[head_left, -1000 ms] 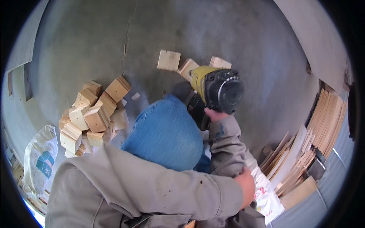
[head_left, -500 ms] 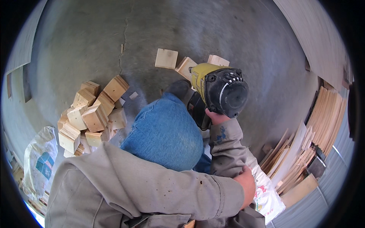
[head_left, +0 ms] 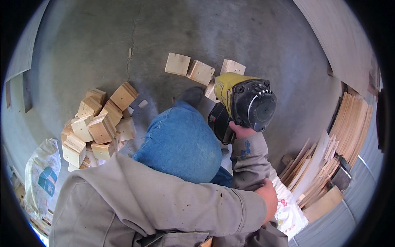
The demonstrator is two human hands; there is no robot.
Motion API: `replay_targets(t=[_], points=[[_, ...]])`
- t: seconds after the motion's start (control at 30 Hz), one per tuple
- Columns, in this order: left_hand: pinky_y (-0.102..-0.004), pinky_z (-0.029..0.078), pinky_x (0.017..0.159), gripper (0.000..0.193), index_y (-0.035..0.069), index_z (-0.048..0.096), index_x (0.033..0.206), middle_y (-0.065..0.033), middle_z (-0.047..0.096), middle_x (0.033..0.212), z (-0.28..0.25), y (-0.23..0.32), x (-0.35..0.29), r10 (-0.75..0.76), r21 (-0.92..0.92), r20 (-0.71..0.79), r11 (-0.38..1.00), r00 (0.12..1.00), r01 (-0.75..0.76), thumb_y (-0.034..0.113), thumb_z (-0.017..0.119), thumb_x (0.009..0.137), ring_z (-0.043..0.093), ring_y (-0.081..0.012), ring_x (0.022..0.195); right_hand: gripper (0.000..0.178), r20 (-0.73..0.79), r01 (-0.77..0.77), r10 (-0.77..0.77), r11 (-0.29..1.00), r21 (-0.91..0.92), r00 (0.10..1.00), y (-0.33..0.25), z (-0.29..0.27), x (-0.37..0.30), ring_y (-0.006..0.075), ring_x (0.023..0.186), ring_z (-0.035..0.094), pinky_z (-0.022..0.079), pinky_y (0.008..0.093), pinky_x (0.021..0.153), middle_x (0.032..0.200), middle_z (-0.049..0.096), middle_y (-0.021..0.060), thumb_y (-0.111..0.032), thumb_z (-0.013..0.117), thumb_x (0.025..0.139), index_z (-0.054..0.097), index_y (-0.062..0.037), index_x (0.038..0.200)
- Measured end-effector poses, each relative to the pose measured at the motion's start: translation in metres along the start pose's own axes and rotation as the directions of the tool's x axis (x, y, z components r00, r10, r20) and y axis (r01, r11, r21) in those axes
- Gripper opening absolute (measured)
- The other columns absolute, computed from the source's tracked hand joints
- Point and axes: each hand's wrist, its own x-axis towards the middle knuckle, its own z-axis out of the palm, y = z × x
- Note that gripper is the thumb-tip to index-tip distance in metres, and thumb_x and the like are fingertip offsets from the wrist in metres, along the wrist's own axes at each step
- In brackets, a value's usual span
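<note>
In my right hand (head_left: 242, 130) is a yellow and black nail gun (head_left: 240, 92), its round black cap toward me. My fingers close around its grip, partly hidden by the tool. The far end of the gun is over a small square wood block (head_left: 210, 92), which it partly covers; I cannot tell whether they touch. Close by on the floor lie more square blocks: a pale one (head_left: 177, 64), a layered one (head_left: 200, 73) and another (head_left: 233, 66). My left arm crosses my body, and my left hand (head_left: 268, 201) rests against my right forearm, its fingers hidden.
A heap of layered square wood blocks (head_left: 102, 128) lies to the left, beside a clear plastic bag (head_left: 43, 173). My bent knee in jeans (head_left: 179, 144) fills the middle. At right are wood strips (head_left: 349, 127) and a white printed sack (head_left: 288, 210).
The nail gun and my right hand have shifted slightly to the right and down. More of the blocks behind the gun now shows. My left hand stays on my right forearm.
</note>
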Motion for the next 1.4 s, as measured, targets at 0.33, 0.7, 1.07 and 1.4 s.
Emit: replay_targets(t=[0.33, 0.7, 1.07, 1.4], points=[[-0.0602, 0.039, 0.101, 0.041, 0.012, 0.070, 0.127, -0.0118, 0.069, 0.126, -0.001, 0.000, -0.019, 0.019, 0.043, -0.041, 0.999, 0.999, -0.017, 0.033, 0.063, 0.093, 0.064, -0.0356, 0.115, 0.076, 0.151, -0.192, 0.137, 0.867, 0.460, 0.979, 0.061, 0.036, -0.036, 0.0274, 0.145, 0.038, 0.026, 0.0450, 0.124, 0.155, 0.046, 0.0045, -0.032, 0.065, 0.085, 0.039, -0.0198, 0.155], [-0.0557, 0.042, 0.097, 0.037, 0.011, 0.072, 0.122, -0.0114, 0.071, 0.118, -0.002, 0.002, -0.011, -0.003, 0.028, 0.006, 1.000, 1.000, 0.003, 0.031, 0.062, 0.091, 0.065, -0.0337, 0.110, 0.063, 0.060, -0.008, -0.040, 0.764, 0.645, 0.997, 0.031, 0.058, -0.017, 0.0265, 0.140, 0.046, 0.033, 0.0417, 0.121, 0.149, 0.052, 0.0038, -0.035, 0.066, 0.088, 0.050, -0.0193, 0.146], [-0.0484, 0.046, 0.092, 0.034, 0.008, 0.075, 0.113, -0.0106, 0.073, 0.105, -0.015, -0.007, -0.029, -0.064, 0.017, -0.045, 0.998, 0.997, 0.065, 0.028, 0.062, 0.089, 0.066, -0.0313, 0.100, 0.080, 0.171, 0.165, -0.149, 0.983, -0.080, 0.974, -0.064, 0.031, 0.040, 0.0259, 0.141, 0.044, 0.029, 0.0380, 0.122, 0.146, 0.054, 0.0072, -0.025, 0.084, 0.072, 0.053, -0.0158, 0.145], [-0.0584, 0.045, 0.097, 0.035, 0.013, 0.077, 0.114, -0.0097, 0.074, 0.114, -0.016, -0.014, -0.040, -0.011, -0.008, -0.106, 1.000, 0.994, 0.011, 0.034, 0.065, 0.088, 0.067, -0.0348, 0.110, 0.067, 0.016, 0.357, -0.363, 0.923, 0.140, 0.932, -0.086, 0.047, 0.071, 0.0258, 0.128, 0.058, 0.044, 0.0383, 0.112, 0.133, 0.064, 0.0085, -0.021, 0.083, 0.071, 0.059, -0.0102, 0.133]])
